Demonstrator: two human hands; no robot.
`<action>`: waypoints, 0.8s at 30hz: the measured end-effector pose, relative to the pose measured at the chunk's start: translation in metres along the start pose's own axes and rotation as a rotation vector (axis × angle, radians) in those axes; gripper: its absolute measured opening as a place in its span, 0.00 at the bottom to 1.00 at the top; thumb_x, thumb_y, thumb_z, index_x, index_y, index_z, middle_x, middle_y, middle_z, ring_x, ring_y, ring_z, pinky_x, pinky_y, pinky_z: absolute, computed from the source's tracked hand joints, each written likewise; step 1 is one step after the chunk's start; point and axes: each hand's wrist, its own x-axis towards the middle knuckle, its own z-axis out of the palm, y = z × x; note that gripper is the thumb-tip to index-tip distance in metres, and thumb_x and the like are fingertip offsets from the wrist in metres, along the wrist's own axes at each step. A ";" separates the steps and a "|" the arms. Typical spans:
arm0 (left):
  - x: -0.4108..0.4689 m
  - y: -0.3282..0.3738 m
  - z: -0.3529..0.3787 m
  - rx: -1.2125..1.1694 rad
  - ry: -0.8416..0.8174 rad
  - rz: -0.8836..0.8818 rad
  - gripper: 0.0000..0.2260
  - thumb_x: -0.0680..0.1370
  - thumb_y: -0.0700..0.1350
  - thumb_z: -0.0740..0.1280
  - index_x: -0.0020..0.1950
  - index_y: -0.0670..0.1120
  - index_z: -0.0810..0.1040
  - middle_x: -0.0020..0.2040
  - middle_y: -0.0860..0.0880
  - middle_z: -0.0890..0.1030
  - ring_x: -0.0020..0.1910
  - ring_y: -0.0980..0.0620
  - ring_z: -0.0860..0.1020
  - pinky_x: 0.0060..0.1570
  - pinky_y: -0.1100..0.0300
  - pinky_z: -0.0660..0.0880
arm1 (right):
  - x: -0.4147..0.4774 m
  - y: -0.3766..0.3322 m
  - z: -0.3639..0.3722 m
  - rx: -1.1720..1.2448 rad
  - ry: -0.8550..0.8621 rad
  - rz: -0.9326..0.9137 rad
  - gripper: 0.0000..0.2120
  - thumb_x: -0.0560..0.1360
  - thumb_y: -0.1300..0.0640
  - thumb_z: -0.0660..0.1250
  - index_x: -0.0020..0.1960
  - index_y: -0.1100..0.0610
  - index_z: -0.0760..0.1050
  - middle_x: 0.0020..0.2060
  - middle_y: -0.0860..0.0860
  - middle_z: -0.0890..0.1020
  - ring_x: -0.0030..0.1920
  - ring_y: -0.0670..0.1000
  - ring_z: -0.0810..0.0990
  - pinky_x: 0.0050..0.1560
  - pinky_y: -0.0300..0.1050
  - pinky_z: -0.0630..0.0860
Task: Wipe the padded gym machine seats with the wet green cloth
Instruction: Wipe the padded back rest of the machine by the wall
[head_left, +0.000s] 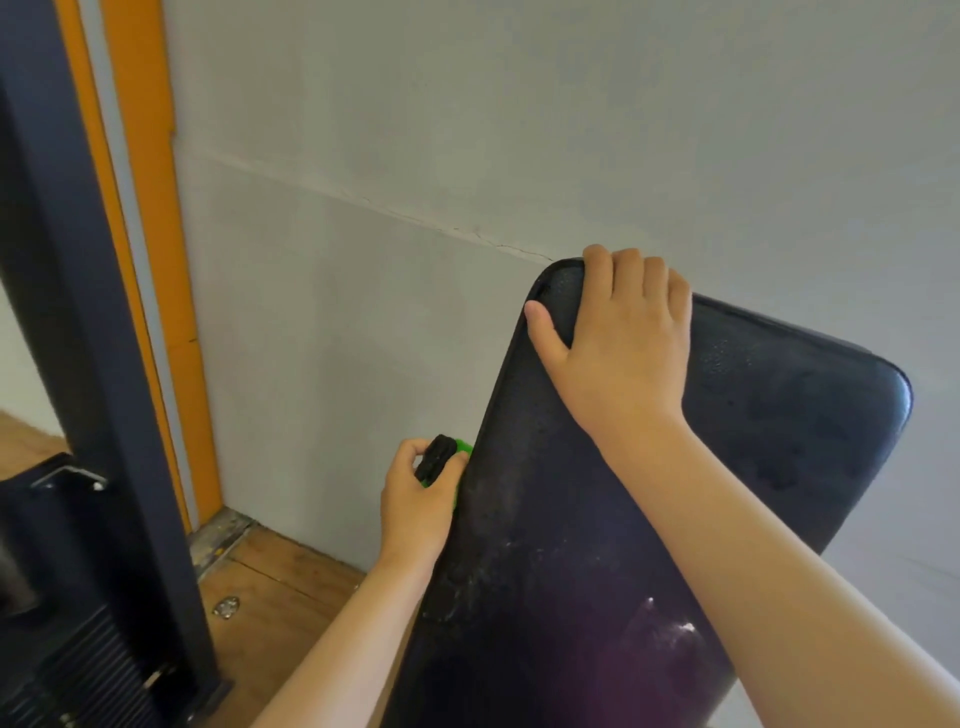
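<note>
Curling over the rounded top of the black vinyl padded seat (753, 467), the right hand (623, 358) grips it; the left hand (415, 499) pinches a bunched green cloth (465, 447) (plus something black (434, 458)) against its damp left edge.

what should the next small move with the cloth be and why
Probably draw the left hand with the green cloth up along the left edge of the pad: the cloth is pressed against that edge midway, and the right hand grips the pad's top corner, steadying it.
</note>
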 end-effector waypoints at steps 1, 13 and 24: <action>0.000 0.005 0.001 -0.009 0.000 0.019 0.04 0.77 0.45 0.70 0.49 0.48 0.77 0.43 0.50 0.80 0.42 0.57 0.79 0.46 0.56 0.78 | 0.000 0.002 -0.005 0.065 -0.019 -0.010 0.28 0.78 0.40 0.55 0.64 0.62 0.71 0.55 0.59 0.76 0.55 0.60 0.73 0.60 0.55 0.66; 0.008 0.022 0.000 -0.043 -0.141 0.121 0.08 0.78 0.46 0.68 0.54 0.46 0.75 0.45 0.50 0.81 0.43 0.56 0.81 0.40 0.62 0.79 | -0.141 -0.025 0.015 0.206 -0.111 -0.224 0.30 0.76 0.52 0.63 0.74 0.64 0.60 0.73 0.58 0.64 0.76 0.56 0.58 0.76 0.53 0.52; -0.017 -0.025 -0.023 -0.020 -0.091 -0.097 0.07 0.79 0.43 0.66 0.55 0.42 0.74 0.44 0.49 0.79 0.33 0.67 0.79 0.29 0.72 0.72 | -0.139 -0.024 0.044 0.140 0.001 -0.274 0.28 0.79 0.54 0.56 0.75 0.66 0.56 0.73 0.60 0.60 0.74 0.59 0.58 0.77 0.54 0.49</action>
